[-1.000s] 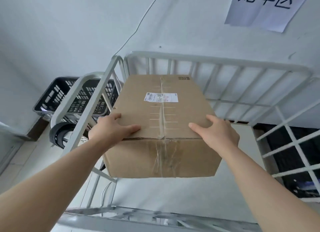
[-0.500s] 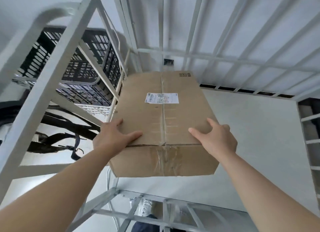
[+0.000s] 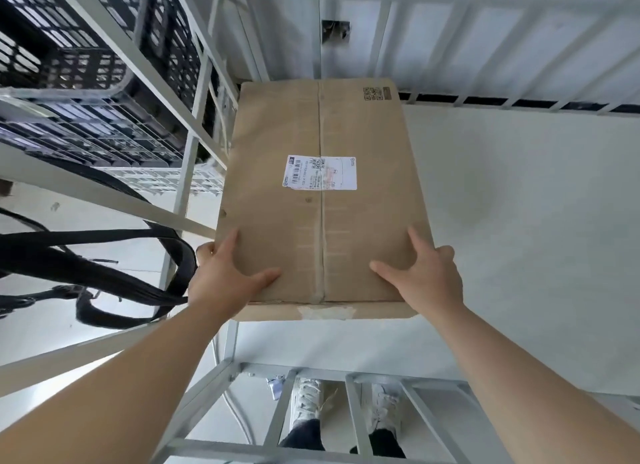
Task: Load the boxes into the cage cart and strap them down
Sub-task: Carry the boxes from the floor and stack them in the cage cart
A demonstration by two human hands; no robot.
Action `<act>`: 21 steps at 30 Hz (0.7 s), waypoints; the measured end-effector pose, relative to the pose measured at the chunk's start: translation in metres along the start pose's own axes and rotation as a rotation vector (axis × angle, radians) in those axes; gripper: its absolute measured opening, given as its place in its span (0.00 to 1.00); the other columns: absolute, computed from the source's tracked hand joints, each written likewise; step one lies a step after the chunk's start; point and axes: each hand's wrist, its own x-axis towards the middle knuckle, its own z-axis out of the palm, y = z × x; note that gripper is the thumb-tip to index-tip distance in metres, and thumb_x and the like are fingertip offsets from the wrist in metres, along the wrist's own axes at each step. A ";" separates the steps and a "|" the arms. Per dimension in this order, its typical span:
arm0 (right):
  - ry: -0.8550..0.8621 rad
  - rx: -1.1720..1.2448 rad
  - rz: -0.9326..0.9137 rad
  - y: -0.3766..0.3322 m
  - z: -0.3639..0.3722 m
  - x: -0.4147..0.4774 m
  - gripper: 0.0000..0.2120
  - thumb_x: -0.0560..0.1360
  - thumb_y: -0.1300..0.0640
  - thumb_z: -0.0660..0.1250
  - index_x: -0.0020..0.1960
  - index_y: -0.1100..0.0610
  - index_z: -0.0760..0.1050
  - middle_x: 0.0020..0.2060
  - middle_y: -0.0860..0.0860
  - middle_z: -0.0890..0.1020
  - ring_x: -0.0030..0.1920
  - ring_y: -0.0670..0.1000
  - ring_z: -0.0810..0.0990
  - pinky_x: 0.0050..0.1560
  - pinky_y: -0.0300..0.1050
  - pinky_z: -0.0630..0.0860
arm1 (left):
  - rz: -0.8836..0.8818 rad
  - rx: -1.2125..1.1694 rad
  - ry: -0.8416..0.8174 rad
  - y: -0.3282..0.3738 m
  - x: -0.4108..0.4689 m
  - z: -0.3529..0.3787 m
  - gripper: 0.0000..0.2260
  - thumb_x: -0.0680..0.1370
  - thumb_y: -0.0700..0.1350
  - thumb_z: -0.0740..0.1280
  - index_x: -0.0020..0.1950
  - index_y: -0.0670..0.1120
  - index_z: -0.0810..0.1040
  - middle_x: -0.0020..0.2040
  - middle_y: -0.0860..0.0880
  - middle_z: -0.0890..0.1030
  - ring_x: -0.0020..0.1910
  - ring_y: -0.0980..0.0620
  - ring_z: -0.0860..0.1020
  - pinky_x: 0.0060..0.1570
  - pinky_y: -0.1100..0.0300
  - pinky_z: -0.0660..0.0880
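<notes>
white wall behind the metal bars at the back of the cage cart point(image 3: 450, 31). the pale cart floor point(image 3: 519, 221) spreads right of the cardboard box point(image 3: 322, 221). the box is inside the cart on its left side, long edge just beside the left side bars point(image 3: 187, 173), far end near the back bars. cannot tell if it touches the floor. a white shipping label point(image 3: 322, 173) sits on the top across the tape seam, with a printed qr mark near the far right corner.

left hand point(image 3: 221, 280) grips the near left corner, thumb flat on top, fingers wrapped over the side. right hand point(image 3: 426, 276) grips the near right corner the same way. the hands are apart, one at each corner.

black straps point(image 3: 104, 256) hang in loops outside the left bars. black plastic crates point(image 3: 86, 65) are stacked beyond them. white shoes point(image 3: 304, 401) show through the front rail at the bottom.
</notes>
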 end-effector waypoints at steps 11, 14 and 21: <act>-0.087 -0.091 -0.002 0.014 0.035 0.030 0.54 0.59 0.31 0.72 0.74 0.35 0.42 0.49 0.52 0.65 0.33 0.47 0.69 0.38 0.44 0.69 | 0.002 -0.001 -0.019 -0.017 0.031 0.040 0.51 0.62 0.61 0.78 0.75 0.64 0.47 0.70 0.46 0.55 0.60 0.40 0.72 0.55 0.48 0.73; -0.078 -0.104 -0.008 0.019 0.046 0.040 0.55 0.59 0.31 0.72 0.74 0.34 0.40 0.47 0.53 0.64 0.32 0.46 0.67 0.39 0.44 0.68 | 0.025 0.049 -0.010 -0.016 0.038 0.053 0.51 0.63 0.61 0.77 0.76 0.62 0.46 0.71 0.43 0.56 0.58 0.41 0.74 0.46 0.55 0.70; -0.032 -0.162 -0.032 0.024 0.060 0.053 0.56 0.58 0.30 0.72 0.73 0.34 0.38 0.46 0.53 0.64 0.31 0.47 0.67 0.38 0.44 0.67 | 0.012 0.065 -0.016 -0.021 0.050 0.070 0.52 0.64 0.63 0.75 0.76 0.63 0.43 0.71 0.43 0.55 0.66 0.38 0.65 0.63 0.46 0.68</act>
